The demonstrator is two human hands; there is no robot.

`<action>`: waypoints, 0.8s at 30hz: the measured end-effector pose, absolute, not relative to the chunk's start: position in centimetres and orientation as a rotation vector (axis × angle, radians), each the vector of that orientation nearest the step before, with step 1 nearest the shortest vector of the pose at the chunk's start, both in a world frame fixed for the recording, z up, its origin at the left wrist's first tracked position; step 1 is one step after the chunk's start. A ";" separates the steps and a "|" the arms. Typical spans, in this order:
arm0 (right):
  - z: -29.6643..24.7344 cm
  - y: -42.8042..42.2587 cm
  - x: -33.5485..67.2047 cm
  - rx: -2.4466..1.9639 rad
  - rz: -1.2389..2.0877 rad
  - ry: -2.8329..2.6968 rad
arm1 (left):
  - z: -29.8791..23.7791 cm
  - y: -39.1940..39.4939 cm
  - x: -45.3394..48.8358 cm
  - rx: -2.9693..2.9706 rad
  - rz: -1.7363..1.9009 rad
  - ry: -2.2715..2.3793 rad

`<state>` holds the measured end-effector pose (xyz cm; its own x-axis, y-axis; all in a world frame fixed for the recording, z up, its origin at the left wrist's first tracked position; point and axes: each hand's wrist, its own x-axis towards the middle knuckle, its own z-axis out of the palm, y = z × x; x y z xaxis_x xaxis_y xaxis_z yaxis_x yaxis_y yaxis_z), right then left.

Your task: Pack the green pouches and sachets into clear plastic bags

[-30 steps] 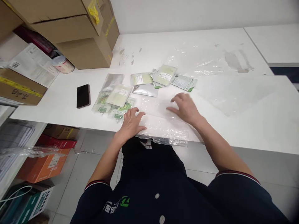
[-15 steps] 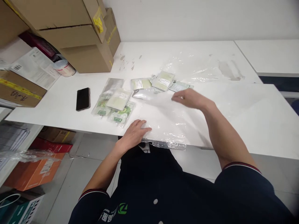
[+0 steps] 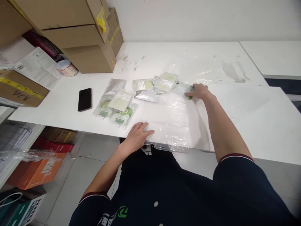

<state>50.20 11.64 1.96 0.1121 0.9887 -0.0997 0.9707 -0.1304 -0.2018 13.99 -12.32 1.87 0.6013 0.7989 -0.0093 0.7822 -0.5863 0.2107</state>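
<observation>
My left hand (image 3: 136,137) lies with fingers spread near the table's front edge, on the left side of a clear plastic bag (image 3: 170,125). My right hand (image 3: 199,91) closes thumb and fingers on the right end of a pale green packet (image 3: 181,88), which lies flat behind the bag. Beside that packet rest a yellowish packet with a white label (image 3: 166,81) and another labelled packet (image 3: 144,84), with a silvery packet (image 3: 147,95) just in front. To the left is a pile of flat packets (image 3: 121,100), some with green printed fronts.
A black phone (image 3: 85,99) lies on the white table (image 3: 68,110) at left. Stacked cardboard boxes (image 3: 91,59) and a round tub (image 3: 67,68) stand behind it. Clear plastic film (image 3: 199,67) spreads at the back. An orange box (image 3: 37,169) sits below, left.
My right hand has moved slightly right and back, lowering onto the pale green packet and taking hold of its right end. The left hand stays in place on the plastic bag.
</observation>
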 end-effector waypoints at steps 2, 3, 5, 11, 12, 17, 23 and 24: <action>2.4 11.4 50.0 -2.357 0.381 -1.941 | 1.9 -12.5 14.0 2.627 0.127 1.318; 2.8 11.2 50.0 -2.382 0.434 -1.883 | 1.9 -12.6 14.0 2.622 0.127 1.315; 3.8 10.7 49.9 -2.316 0.550 -1.742 | 1.9 -13.1 14.0 2.617 0.112 1.281; 6.1 8.9 50.8 -2.048 0.678 -1.450 | 0.7 -14.4 14.3 2.677 0.017 1.283; 6.4 8.6 51.0 -2.049 0.592 -1.454 | 0.3 -14.5 14.4 2.698 0.033 1.302; 8.8 5.2 52.2 -1.895 -0.061 -1.544 | -0.5 -14.2 14.5 2.779 0.224 1.278; 8.9 -2.3 49.3 -1.356 0.409 -1.482 | -1.2 -14.3 14.3 2.783 0.618 1.335; 8.1 -3.4 48.3 -1.332 0.619 -1.499 | -1.6 -14.5 14.2 2.773 0.702 1.374</action>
<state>48.29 -3.37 8.13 0.1016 0.9365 0.3357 0.4270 0.2637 -0.8650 14.24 -14.51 -1.58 0.5271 0.7496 0.4004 0.7637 -0.6245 0.1638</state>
